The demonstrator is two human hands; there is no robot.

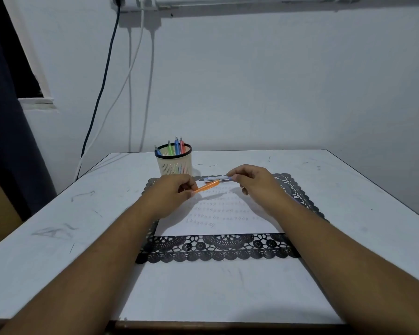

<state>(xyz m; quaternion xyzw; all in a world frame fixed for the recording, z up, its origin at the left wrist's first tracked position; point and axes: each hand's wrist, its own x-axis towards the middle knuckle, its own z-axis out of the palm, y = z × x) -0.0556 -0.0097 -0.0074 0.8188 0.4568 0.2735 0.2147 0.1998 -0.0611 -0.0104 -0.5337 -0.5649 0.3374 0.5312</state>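
Forearms (94,262): both bare, reaching in from the near edge and converging over the mat.
Grip, left hand (172,192): fingers (185,188) curled, pinching the near end of the orange pen (207,187).
Grip, right hand (254,182): thumb and forefinger closed on the right end of the grey pen (215,179); the other fingers are loosely bent below it.
Orange pen: held clear of the paper, slanting up and to the right from the left hand.
Grey pen: blue-grey, roughly level and pointing left. It is held in the air just behind the orange pen.
Contact: the orange pen's far tip meets the underside of the grey pen near its middle. Cannot tell whether they touch or only overlap in view.
Paper (218,223): white sheet under both hands, with rows of faint handwriting, lying flat on the mat.
Mat (215,250): black lace with a scalloped border, showing on all sides of the paper.
Cup (174,165): cream, slotted, with a dark rim. It stands at the mat's far left corner, just behind the left hand.
Cup contents: several coloured pens (177,147) standing tips up.
Tabletop (58,238): white, with scuffs and pencil marks.
Cables (102,93): one dark and several white, hanging down the wall behind the far left corner.
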